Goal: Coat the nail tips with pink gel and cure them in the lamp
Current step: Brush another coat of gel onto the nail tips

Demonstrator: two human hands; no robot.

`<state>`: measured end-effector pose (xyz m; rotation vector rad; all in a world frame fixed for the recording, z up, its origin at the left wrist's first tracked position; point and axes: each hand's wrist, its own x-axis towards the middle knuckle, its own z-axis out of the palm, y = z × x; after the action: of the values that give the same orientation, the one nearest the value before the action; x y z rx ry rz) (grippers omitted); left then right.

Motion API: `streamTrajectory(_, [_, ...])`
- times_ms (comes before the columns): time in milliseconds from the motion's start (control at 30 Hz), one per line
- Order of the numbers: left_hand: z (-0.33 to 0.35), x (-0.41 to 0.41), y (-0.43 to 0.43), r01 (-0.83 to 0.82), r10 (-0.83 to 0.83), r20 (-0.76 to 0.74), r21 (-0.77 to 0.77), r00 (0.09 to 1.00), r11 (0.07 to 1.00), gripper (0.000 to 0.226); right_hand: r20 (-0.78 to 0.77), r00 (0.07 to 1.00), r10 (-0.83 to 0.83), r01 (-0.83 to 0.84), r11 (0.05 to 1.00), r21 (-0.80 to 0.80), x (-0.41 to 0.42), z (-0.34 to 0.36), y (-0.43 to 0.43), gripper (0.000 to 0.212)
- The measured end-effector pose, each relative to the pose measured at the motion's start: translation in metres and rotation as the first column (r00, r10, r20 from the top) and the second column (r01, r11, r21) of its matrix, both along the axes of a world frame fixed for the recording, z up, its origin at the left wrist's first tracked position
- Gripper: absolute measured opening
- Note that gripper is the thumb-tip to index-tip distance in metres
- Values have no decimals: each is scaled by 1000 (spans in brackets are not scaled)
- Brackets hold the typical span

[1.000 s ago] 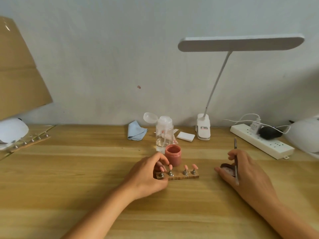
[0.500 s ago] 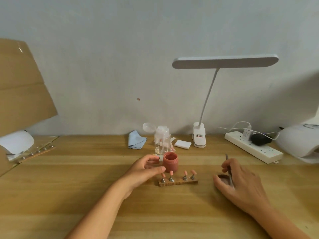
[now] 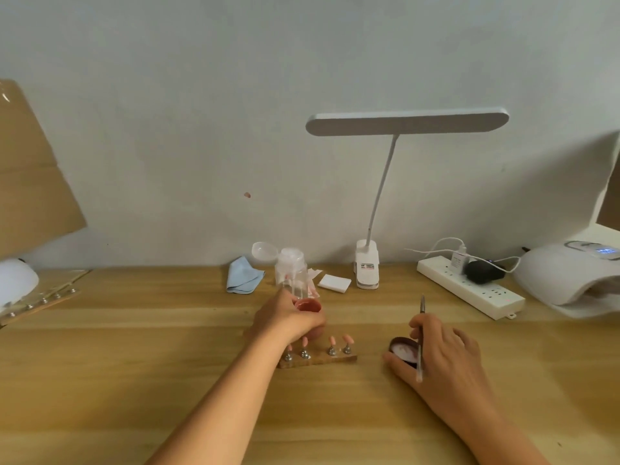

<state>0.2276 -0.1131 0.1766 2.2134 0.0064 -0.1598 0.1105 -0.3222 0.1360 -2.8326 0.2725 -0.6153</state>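
Head view, and I read it from afar: my left hand (image 3: 287, 322) has its fingers (image 3: 313, 318) curled round the pink gel jar (image 3: 308, 307), which stands open on the desk (image 3: 134, 364) just behind the wooden holder (image 3: 318, 359). The nail tips (image 3: 347, 337) stand in a row on small metal posts along that holder, and they already look pink. My right hand (image 3: 446, 360) pinches a thin metal tool (image 3: 421, 333) between thumb and fingers, shaft pointing up and away, while its lower fingers lie against a dark lid (image 3: 402, 352) that rests upside down on the desk. I judge the jar to be light, rigid and smooth-walled, so I would grip it round the side and keep it upright, since nothing covers the gel. The tips look thin and nearly weightless, and wet gel would smear at a touch. I would therefore carry them by the ends of the holder, never by the tips themselves. The curing lamp (image 3: 567, 280) sits at the far right, well apart from the holder, with its opening facing the desk. Its display glows blue, but I cannot read the digits. The clip base of the desk lamp (image 3: 367, 268) carries a small label with a red stripe, and its lettering is too small to make out.
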Motion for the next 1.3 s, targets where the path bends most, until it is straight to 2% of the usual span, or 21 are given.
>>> streamTrajectory(133, [3, -10, -3, -78, 77, 75, 14, 994, 997, 35, -18, 1000, 15, -15, 1000, 12, -2, 0, 2, 58])
streamTrajectory(233, [11, -20, -11, -117, 64, 323, 148, 944, 982, 35, 52, 998, 35, -37, 999, 37, -3, 3, 3, 54])
streamTrajectory(300, [16, -30, -22, -50, -14, 498, 116, 867, 992, 34, 195, 980, 45, -67, 992, 109, -3, 7, 2, 53])
streamTrajectory(367, [17, -42, -39, 75, -116, 581, 94, 806, 993, 34, 283, 959, 27, -78, 982, 172, -7, 13, -2, 56])
streamTrajectory(433, [10, -53, -60, 174, -217, 586, 130, 780, 976, 37, 243, 970, 24, -103, 943, 318, -12, 21, -10, 60])
streamTrajectory(500, [-1, -62, -79, 235, -283, 559, 159, 779, 959, 42, 162, 985, 52, -129, 851, 509, -18, 28, -23, 62])
streamTrajectory(600, [-17, -68, -97, 285, -324, 518, 157, 792, 946, 48, 135, 988, 82, -149, 759, 634, -26, 36, -43, 60])
streamTrajectory(733, [-30, -73, -108, 316, -313, 525, 87, 792, 945, 47, 186, 977, 101, -203, 697, 687, -31, 41, -52, 54])
streamTrajectory(800, [-35, -75, -110, 319, -281, 506, 13, 815, 948, 54, 261, 960, 98, -256, 677, 690, -30, 42, -48, 51])
streamTrajectory(867, [-40, -78, -112, 325, -256, 479, -66, 839, 943, 62, 322, 940, 111, -307, 687, 659, -26, 38, -42, 40])
streamTrajectory(1000, [-43, -76, -112, 339, -232, 540, -106, 809, 935, 49, 325, 930, 172, -352, 676, 648, -20, 35, -34, 17])
streamTrajectory(1300, [-45, -78, -107, 462, -347, 541, -89, 766, 882, 45, 225, 955, 196, -289, 425, 858, -25, 40, -43, 23])
